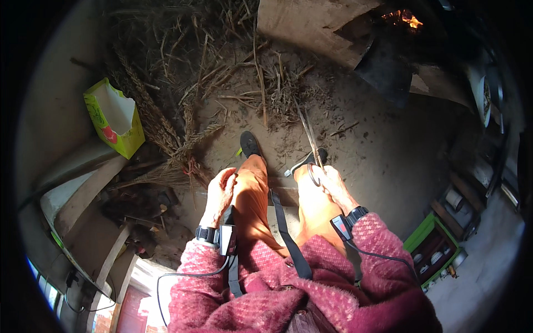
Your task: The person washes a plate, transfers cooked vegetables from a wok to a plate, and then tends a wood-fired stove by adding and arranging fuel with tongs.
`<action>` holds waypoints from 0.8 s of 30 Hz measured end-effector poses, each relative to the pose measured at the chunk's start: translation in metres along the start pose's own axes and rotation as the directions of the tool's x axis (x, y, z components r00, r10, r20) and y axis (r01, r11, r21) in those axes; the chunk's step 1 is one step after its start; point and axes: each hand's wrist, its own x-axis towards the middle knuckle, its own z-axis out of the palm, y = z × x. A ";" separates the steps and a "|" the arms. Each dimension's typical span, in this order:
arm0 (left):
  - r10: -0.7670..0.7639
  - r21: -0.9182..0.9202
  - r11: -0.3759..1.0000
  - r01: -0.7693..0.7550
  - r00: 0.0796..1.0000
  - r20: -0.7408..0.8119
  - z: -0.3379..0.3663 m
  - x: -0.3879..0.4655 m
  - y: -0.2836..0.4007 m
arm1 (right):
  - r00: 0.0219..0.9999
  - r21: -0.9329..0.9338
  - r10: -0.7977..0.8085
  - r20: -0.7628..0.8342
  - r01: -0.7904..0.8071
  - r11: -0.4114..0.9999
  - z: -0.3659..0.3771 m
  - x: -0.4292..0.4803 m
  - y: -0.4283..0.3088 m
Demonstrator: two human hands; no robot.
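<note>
My right hand (pixel 331 185) grips a pair of metal fire tongs (pixel 309 131) with a dark looped handle, in front of my right knee. The tongs' long thin prongs slope away over the shoe, and their tips reach the edge of a heap of dry stalks (pixel 281 89) on the dirt floor. By my left thigh hangs my left hand (pixel 220 191), its fingers loosely bent, with nothing visible in it. Beyond that hand lies a broom-like bundle of dry seed heads (pixel 179 154), tied with red string.
A fire (pixel 406 18) burns in the stove opening at upper right, beside a dark metal sheet (pixel 387 70). More straw (pixel 179 45) covers the floor ahead. At left stands a green paper bag (pixel 118 120); at right, a green-framed cabinet (pixel 435 249) with dishes.
</note>
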 end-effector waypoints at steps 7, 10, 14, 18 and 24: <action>0.185 0.082 0.979 -0.186 0.982 0.027 0.069 0.090 -0.020 | 0.999 -0.150 0.037 0.010 -0.035 0.988 -0.036 0.055 0.047; 0.325 0.069 0.944 -0.324 0.946 0.001 0.090 0.132 -0.017 | 0.970 -0.316 0.186 0.156 -0.129 0.940 -0.047 0.098 0.067; 0.362 0.072 0.930 -0.361 0.932 -0.002 0.097 0.174 -0.003 | 0.988 -0.533 0.114 0.104 -0.041 0.845 -0.037 0.154 0.091; 0.611 0.241 0.768 -0.593 0.792 -0.001 0.099 0.200 0.020 | 0.999 -0.756 0.006 0.049 0.033 0.654 -0.036 0.183 0.091; 0.783 0.417 0.554 -0.720 0.621 0.032 0.099 0.217 0.030 | 0.969 -0.691 -0.209 0.135 0.243 0.681 -0.050 0.239 0.095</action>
